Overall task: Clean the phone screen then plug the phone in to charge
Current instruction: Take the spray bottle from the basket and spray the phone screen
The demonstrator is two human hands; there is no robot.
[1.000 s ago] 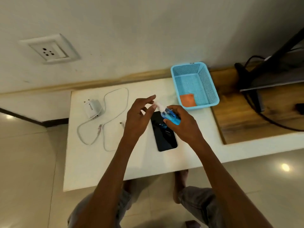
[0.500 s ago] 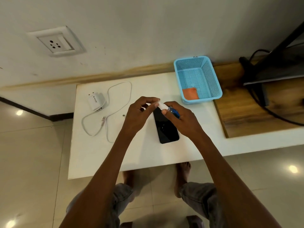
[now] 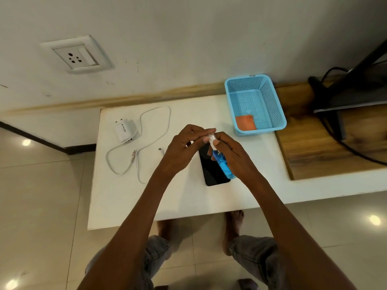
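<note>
Your right hand (image 3: 234, 158) grips small clear bottle of blue liquid (image 3: 222, 164); left hand (image 3: 182, 147), spread a second ago, now pinches white cap (image 3: 212, 140), probably uncapping. Black slab phone (image 3: 211, 170) directly beneath fingers, uncleaned.

Head view, steeply down over table (image 3: 129, 197)
</note>
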